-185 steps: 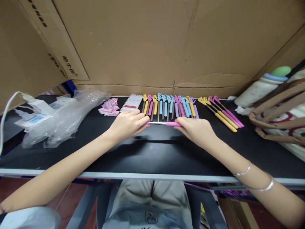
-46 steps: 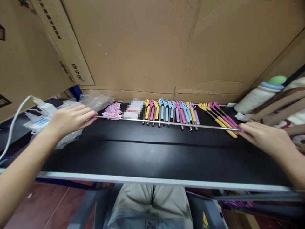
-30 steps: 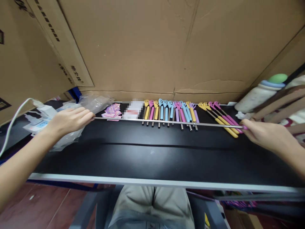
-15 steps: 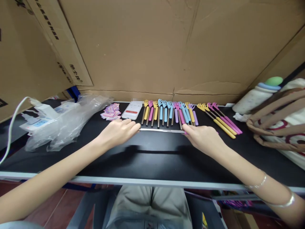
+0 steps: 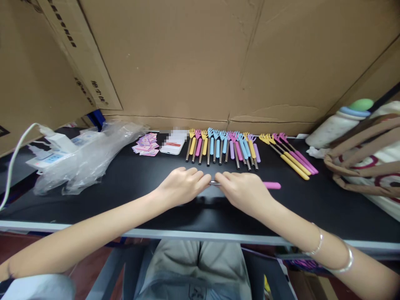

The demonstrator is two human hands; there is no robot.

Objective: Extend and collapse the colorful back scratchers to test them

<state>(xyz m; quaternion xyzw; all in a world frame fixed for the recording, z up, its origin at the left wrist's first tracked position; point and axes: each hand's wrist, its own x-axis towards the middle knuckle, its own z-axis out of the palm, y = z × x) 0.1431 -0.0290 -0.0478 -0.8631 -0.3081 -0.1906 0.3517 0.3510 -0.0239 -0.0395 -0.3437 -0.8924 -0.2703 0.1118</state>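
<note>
My left hand (image 5: pixel 184 186) and my right hand (image 5: pixel 243 191) are both closed around one back scratcher, held level just above the black table. Its pink handle (image 5: pixel 272 185) sticks out to the right of my right hand. A short bit of metal rod (image 5: pixel 214 182) shows between my fists. The claw end is hidden, apparently inside my left fist. Behind my hands lies a row of short back scratchers (image 5: pixel 221 146) in yellow, pink, blue and purple, claws pointing away. To the right, several longer back scratchers (image 5: pixel 295 164) with yellow and pink handles lie slanted.
Left of the row are a phone (image 5: pixel 173 143) and a pile of small pink cards (image 5: pixel 146 145). Clear plastic bags (image 5: pixel 81 162) lie by a white power strip (image 5: pixel 53 158). At the right stand a bottle (image 5: pixel 333 127) and a cloth bag (image 5: pixel 368 166). Cardboard (image 5: pixel 187 62) walls the back.
My hands have come closer together and nearer to me. The long stretch of rod between them is now short, and the pink handle has come into view past my right hand.
</note>
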